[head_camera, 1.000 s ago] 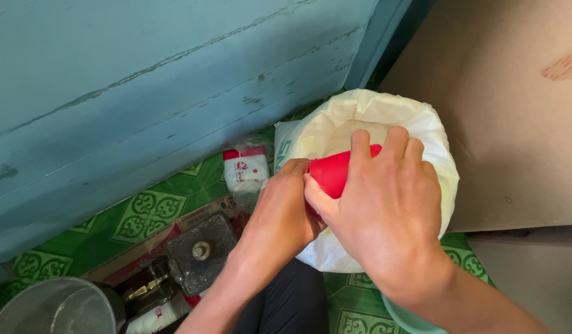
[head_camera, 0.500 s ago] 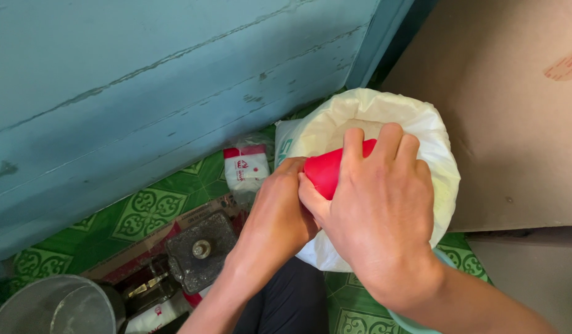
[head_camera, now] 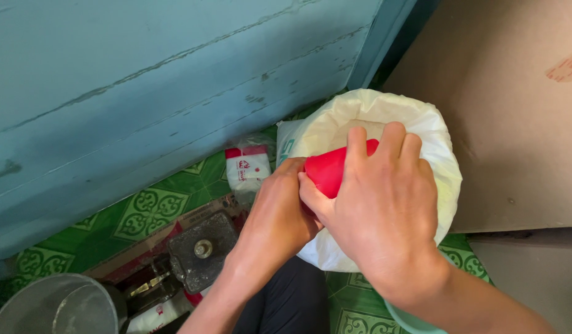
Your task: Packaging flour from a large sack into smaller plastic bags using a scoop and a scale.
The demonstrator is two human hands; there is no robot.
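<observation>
A red plastic cup (head_camera: pixel 328 170) sits over the mouth of a white sack (head_camera: pixel 443 158) with its top rolled down. My right hand (head_camera: pixel 382 207) covers the cup from the right, its fingers curled over the top. Pressed against the cup's left side is my left hand (head_camera: pixel 277 216), its fingers wrapped around the cup. The inside of the sack is mostly hidden by both hands.
A blue wooden wall (head_camera: pixel 144 80) runs along the left and back. A brown cardboard sheet (head_camera: pixel 508 99) stands at the right. On the green patterned floor mat (head_camera: pixel 147 213) lie a small white and red packet (head_camera: pixel 247 170), a dark metal piece (head_camera: pixel 199 250) and a steel pot (head_camera: pixel 54 306).
Both hands have shifted slightly downward on the red cup, and my right fingers now cover more of it. The sack has not moved.
</observation>
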